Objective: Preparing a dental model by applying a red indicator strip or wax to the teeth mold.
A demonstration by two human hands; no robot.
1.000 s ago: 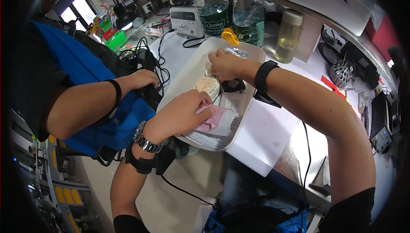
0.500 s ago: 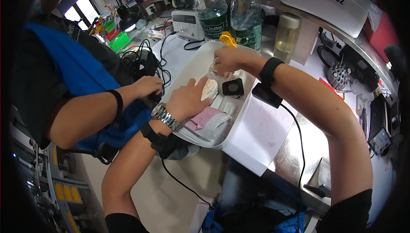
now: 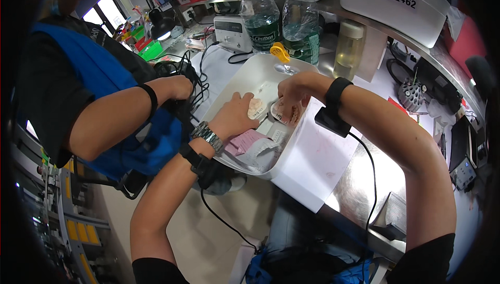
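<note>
Dental cast (image 3: 278,112), partly hidden, clamped in right hand (image 3: 295,89); left hand (image 3: 232,119) at pale cast (image 3: 257,108), grip unclear.

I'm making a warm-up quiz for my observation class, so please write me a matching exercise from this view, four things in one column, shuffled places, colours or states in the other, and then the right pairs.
Column one:
1. Left hand
2. Right hand
3. Wristwatch
4. Plastic tag

Column two:
a. Holding a plaster dental cast
b. Yellow, at the far end of the white tray
c. Next to the pink paper
d. Silvery, with a metal band

Right pairs: 1-c, 2-a, 3-d, 4-b.
</note>
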